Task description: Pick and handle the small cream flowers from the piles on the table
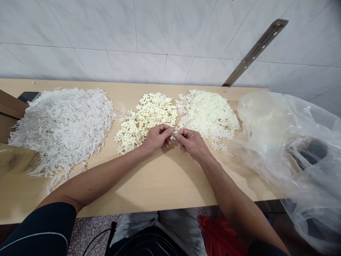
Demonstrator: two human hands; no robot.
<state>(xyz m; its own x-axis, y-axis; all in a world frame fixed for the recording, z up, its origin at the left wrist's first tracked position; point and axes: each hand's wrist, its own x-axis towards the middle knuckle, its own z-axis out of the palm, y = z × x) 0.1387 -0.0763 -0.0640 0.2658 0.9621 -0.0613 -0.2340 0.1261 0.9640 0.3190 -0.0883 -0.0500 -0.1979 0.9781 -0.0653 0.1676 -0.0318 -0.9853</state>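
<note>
My left hand and my right hand meet above the middle of the table, both pinched closed on one small pale artificial flower. Fingers cover most of that flower. Just beyond my left hand spreads a heap of yellowish-centred flowers. Behind my right hand lies a bigger heap of paler, creamy flower pieces. Farther left is a large mound of thin white plastic stamen-like strands.
The wooden table stands against a tiled wall. A large clear plastic bag drapes over the right end. A slotted metal strip leans on the wall. A dark flat object sits at back left. Something red is below.
</note>
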